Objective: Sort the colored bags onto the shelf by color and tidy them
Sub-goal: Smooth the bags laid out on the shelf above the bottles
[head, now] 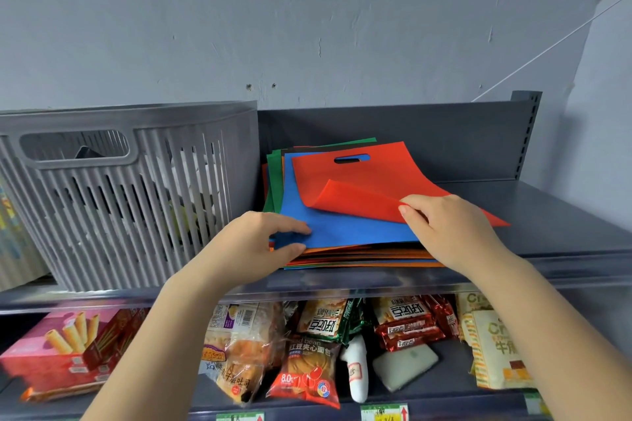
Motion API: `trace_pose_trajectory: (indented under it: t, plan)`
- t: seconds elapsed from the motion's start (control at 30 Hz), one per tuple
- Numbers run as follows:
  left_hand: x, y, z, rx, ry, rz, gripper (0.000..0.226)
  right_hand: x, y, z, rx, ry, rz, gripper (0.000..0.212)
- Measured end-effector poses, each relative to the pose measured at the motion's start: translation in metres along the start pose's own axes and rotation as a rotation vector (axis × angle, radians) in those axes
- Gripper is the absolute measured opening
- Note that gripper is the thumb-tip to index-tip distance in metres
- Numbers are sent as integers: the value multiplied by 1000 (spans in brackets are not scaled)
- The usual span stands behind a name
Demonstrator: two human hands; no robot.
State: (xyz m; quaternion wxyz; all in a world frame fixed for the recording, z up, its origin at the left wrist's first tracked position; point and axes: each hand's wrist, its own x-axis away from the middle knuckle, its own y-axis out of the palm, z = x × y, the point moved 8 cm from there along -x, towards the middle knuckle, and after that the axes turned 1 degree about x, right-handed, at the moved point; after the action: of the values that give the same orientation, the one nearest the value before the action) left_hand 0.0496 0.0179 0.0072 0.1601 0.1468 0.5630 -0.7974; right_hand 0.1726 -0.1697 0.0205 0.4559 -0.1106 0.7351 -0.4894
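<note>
Nearest the camera, at six o'clock, the lower shelf (444,383) carries snack packets (307,376) and a pink wafer box (65,349), none of them part of the job. Above it, the person's left hand (260,243) sits at the nine o'clock edge of the stack of colored bags (359,255); its thumb lies on the blue bag (342,225) and its fingers curl under that edge, pinching the stack steady. The right hand (448,225), at the stack's three o'clock side, pinches the near corner of the red bag (362,174) and folds it back toward twelve o'clock, baring blue beneath.

The stack lies on the upper shelf (564,215), with orange, green and dark layers showing at its edges. At its nine o'clock stands a grey slatted basket (130,202).

The step in hand appears to be peeling the top red bag off the mixed pile. The next move likely calls for lifting red clear while the left hand pins the rest, then laying it on bare shelf at three o'clock to start a red pile.
</note>
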Motion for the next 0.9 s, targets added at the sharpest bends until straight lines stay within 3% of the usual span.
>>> trace_pose_trajectory:
  t: [0.1, 0.17, 0.23, 0.3, 0.4, 0.5, 0.63, 0.73, 0.8, 0.87, 0.9]
  plan:
    - [-1, -8, 4, -47, 17, 110, 31, 2, 0, -2, -7, -5, -42, 35]
    - [-1, -14, 7, -73, 38, 192, 36, 5, -1, 0, -81, 15, -82, 27]
    - [-2, -21, 7, -107, 37, 297, 30, 6, -2, 6, -145, 67, -118, 35]
    - [-3, -30, 5, -120, -29, 416, 23, 4, -5, 17, -205, 137, -127, 42]
    - [-7, -38, -3, -109, -187, 506, 31, -1, -4, 46, -233, 273, -154, 38]
    - [-14, -36, -8, -69, -334, 453, 34, -3, 2, 73, -221, 386, -205, 36]
    - [-21, -19, -6, 126, -416, 348, 43, -2, 16, 100, -198, 521, -277, 60]
    - [-24, -12, -10, 252, -482, 325, 46, 0, 17, 110, -325, 621, -247, 73]
    - [-26, -5, -13, 301, -568, 261, 36, 1, 13, 115, -397, 668, -202, 74]
    - [-26, -3, -13, 224, -600, 201, 3, 3, 9, 122, -425, 699, -175, 66]
    - [-25, -2, -12, 180, -607, 190, 11, 5, 9, 126, -443, 707, -162, 57]
